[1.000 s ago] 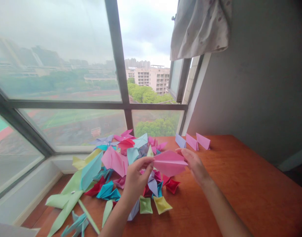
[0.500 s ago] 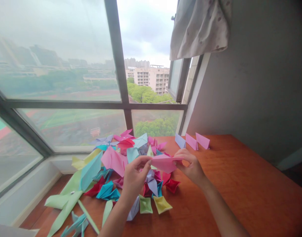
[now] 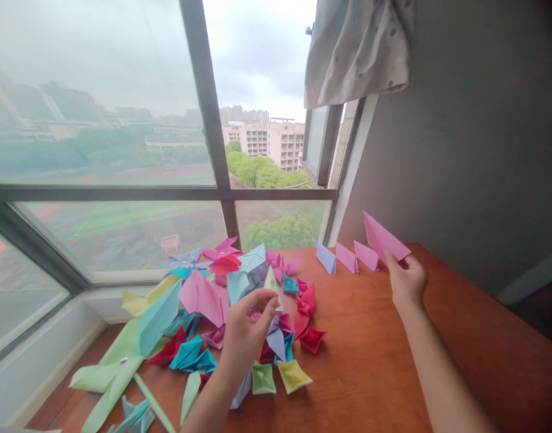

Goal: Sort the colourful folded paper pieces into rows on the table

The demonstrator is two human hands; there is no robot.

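My right hand [image 3: 407, 281] pinches a pink folded paper plane [image 3: 384, 236] by its lower rear edge and holds it up on the right. Just left of that plane, a row of folded papers stands on the table: a lavender one [image 3: 326, 258] and two pink ones [image 3: 347, 257]. Over the heap of colourful origami, my left hand [image 3: 251, 319] hovers with loosely curled fingers, thumb and fingertips apart, holding nothing. Below it lie a green paper box [image 3: 263, 379] and a yellow paper box [image 3: 294, 376]. A red folded piece [image 3: 312, 340] is to their upper right.
The brown wooden table [image 3: 361, 355] meets a window frame [image 3: 276, 194] at the back and a grey wall [image 3: 465, 150] at the right. A green pinwheel [image 3: 113, 373] lies at the left edge. A spotted curtain [image 3: 359, 54] hangs above.
My right hand has carried the pink paper plane rightward, past the standing row. My left hand has let go of it and stays over the heap. The view has shifted slightly.
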